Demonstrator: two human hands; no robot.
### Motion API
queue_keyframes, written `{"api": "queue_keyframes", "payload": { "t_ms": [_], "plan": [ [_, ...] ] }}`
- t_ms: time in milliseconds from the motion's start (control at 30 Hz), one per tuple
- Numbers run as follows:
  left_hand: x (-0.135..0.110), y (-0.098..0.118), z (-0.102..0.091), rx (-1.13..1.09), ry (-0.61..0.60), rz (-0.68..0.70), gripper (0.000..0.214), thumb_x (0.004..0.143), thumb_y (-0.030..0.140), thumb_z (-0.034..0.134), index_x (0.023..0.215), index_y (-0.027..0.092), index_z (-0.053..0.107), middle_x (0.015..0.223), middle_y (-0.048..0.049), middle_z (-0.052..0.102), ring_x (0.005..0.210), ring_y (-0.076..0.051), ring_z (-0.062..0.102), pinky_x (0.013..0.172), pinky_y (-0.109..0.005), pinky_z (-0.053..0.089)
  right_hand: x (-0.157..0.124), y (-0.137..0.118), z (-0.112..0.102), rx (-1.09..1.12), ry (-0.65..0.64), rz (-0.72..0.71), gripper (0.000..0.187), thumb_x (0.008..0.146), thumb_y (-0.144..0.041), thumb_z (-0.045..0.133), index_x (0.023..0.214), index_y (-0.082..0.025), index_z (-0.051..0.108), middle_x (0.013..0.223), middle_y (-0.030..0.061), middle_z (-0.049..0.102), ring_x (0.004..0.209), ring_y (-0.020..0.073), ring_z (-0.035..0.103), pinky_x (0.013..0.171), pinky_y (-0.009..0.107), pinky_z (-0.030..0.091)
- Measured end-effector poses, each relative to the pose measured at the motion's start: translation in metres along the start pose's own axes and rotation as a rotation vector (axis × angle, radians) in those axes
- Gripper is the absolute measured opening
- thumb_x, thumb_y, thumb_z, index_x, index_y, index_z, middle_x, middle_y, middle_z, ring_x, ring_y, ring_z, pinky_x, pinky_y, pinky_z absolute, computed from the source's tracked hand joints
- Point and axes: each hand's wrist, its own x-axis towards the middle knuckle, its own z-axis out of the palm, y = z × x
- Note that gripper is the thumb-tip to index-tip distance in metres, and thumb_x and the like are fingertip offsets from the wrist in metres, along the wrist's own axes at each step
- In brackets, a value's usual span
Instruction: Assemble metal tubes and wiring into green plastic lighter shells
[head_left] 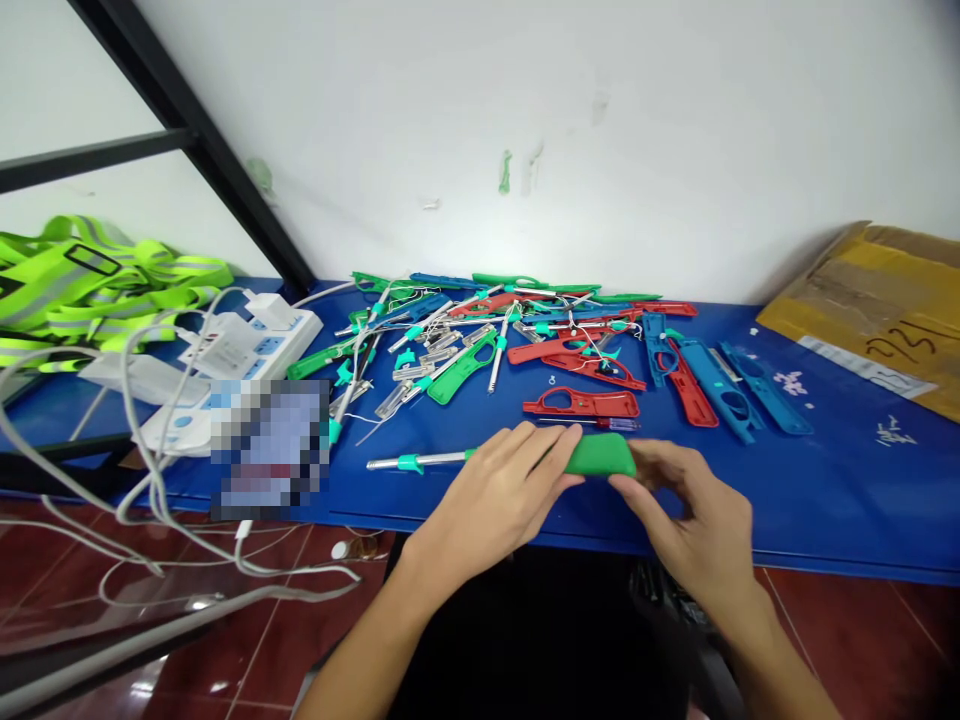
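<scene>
My left hand is closed over a green long-nosed lighter, which lies level just above the front of the blue table. Its metal tube with a turquoise sleeve points to the left. At the other end of the handle, my right hand pinches the green shell between thumb and fingers. Part of the handle is hidden beneath the left fingers. Right behind the lighter lie a screwdriver with a dark red and blue handle and a red lighter shell half.
Lighter shells, metal tubes and clear inner parts form a loose pile at the back. Blue shell halves lie to the right, near a cardboard box. At left are a power strip, white cables, a phone and yellow reflective straps.
</scene>
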Motion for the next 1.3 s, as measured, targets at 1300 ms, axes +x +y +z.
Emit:
{"api": "queue_keyframes", "payload": {
  "t_ms": [1300],
  "plan": [
    [-0.009, 0.001, -0.009, -0.074, -0.208, -0.047, 0.057, 0.107, 0.045, 0.07, 0.151, 0.012, 0.057, 0.147, -0.0144, 0.073, 0.139, -0.031, 0.065, 0.12, -0.056, 0.05, -0.008, 0.02, -0.013, 0.034, -0.218, -0.293, 0.048, 0.104, -0.01, 0.07, 0.147, -0.03, 0.073, 0.129, 0.0044, 0.084, 0.109, 0.02, 0.083, 0.1, 0.03, 0.069]
  ]
}}
